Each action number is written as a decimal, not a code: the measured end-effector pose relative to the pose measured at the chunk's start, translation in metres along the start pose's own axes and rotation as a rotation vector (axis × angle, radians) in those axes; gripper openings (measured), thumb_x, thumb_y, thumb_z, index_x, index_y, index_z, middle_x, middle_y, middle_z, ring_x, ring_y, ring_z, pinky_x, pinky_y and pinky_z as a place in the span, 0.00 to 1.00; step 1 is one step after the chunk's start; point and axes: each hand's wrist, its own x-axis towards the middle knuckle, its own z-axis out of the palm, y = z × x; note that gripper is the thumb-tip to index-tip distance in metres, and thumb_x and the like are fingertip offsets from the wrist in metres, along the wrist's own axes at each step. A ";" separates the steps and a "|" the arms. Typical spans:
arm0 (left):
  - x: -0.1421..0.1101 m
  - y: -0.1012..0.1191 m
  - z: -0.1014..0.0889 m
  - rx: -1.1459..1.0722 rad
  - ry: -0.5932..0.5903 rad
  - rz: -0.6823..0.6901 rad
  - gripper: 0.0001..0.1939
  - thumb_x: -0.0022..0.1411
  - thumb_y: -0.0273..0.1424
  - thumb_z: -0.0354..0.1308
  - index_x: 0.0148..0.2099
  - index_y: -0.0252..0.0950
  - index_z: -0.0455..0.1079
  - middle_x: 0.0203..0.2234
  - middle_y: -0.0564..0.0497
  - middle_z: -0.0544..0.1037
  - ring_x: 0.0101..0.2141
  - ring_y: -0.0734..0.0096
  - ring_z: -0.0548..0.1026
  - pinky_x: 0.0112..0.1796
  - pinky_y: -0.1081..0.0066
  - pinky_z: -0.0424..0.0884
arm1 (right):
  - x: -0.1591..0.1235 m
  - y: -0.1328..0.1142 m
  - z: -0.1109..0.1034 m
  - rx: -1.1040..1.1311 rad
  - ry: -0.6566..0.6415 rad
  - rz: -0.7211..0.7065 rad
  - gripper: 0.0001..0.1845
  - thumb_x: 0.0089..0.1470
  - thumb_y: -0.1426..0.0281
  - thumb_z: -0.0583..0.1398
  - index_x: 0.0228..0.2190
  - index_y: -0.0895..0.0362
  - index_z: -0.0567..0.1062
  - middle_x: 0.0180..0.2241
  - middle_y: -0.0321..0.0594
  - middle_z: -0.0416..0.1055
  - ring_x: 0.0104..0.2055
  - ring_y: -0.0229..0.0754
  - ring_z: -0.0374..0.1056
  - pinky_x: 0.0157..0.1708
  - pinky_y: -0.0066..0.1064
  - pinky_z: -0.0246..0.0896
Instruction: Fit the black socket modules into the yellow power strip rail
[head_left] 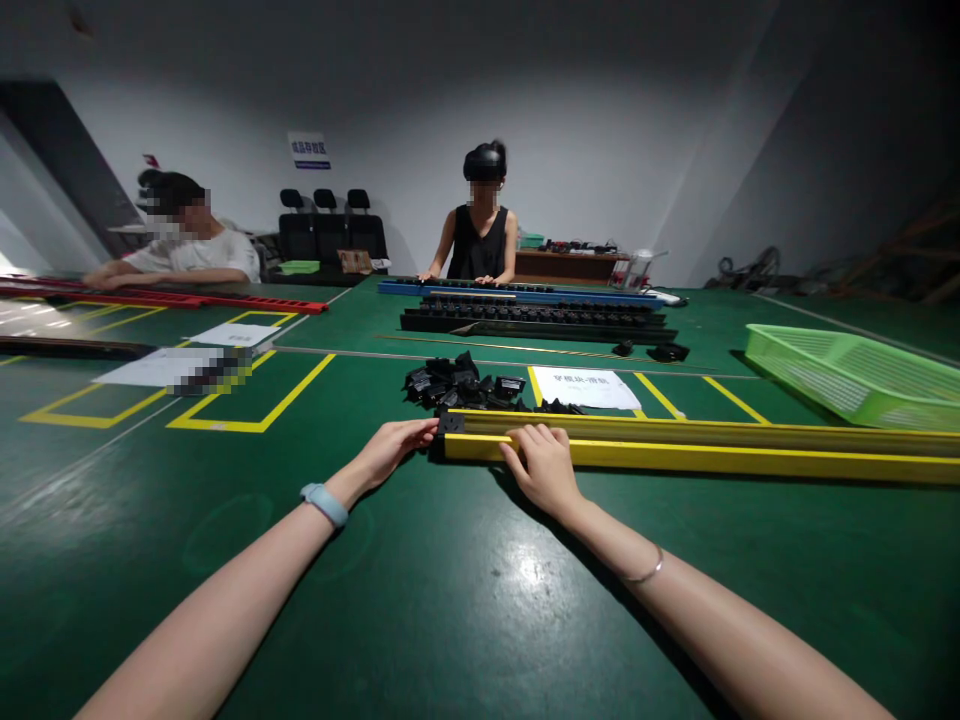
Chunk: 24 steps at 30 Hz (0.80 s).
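In the head view, the yellow rail (675,455) lies on the green table (420,620), its near end at twelve o'clock and its length running out towards two. The left hand (386,450), just left of twelve, has its fingertips against the black end piece (452,424); whether they pinch it or only press, I cannot tell. The right hand (546,470), just right of twelve, grasps the rail's near wall, fingers over the top and thumb on the front.

The end piece sits at the rail's end; whether it is fully seated does not show. Along the visible channel I make out no black pieces, while a heap of loose black pieces (431,385) lies just beyond at twelve, so any filling looks barely begun. The black rail (540,326) farther out at twelve carries a long row of dark pieces. A green basket (795,380) stands at two, a printed sheet (589,390) towards one.
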 end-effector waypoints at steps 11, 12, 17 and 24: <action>-0.007 0.005 0.002 0.189 -0.119 0.018 0.21 0.57 0.40 0.60 0.51 0.37 0.74 0.49 0.43 0.76 0.44 0.64 0.72 0.47 0.66 0.63 | 0.000 -0.014 -0.011 0.082 0.041 -0.180 0.15 0.60 0.69 0.55 0.48 0.54 0.69 0.50 0.43 0.69 0.53 0.47 0.61 0.59 0.46 0.43; -0.007 0.005 0.002 0.191 -0.124 0.014 0.21 0.57 0.40 0.60 0.51 0.37 0.74 0.49 0.44 0.76 0.44 0.64 0.72 0.47 0.67 0.63 | 0.000 -0.015 -0.010 0.094 0.022 -0.221 0.16 0.59 0.69 0.55 0.50 0.54 0.68 0.51 0.44 0.69 0.54 0.47 0.60 0.59 0.46 0.44; -0.004 0.004 0.000 0.143 -0.114 -0.016 0.20 0.57 0.39 0.61 0.50 0.36 0.75 0.46 0.44 0.78 0.41 0.66 0.73 0.44 0.68 0.63 | -0.001 -0.017 -0.007 0.132 -0.042 -0.290 0.19 0.58 0.70 0.55 0.52 0.54 0.67 0.55 0.45 0.66 0.56 0.49 0.59 0.59 0.49 0.48; -0.001 0.003 -0.002 -0.024 -0.044 0.015 0.19 0.56 0.37 0.62 0.49 0.35 0.75 0.48 0.41 0.77 0.36 0.71 0.74 0.42 0.69 0.65 | 0.000 -0.013 -0.006 0.152 -0.040 -0.253 0.19 0.58 0.70 0.55 0.52 0.55 0.66 0.54 0.46 0.66 0.56 0.48 0.60 0.60 0.48 0.48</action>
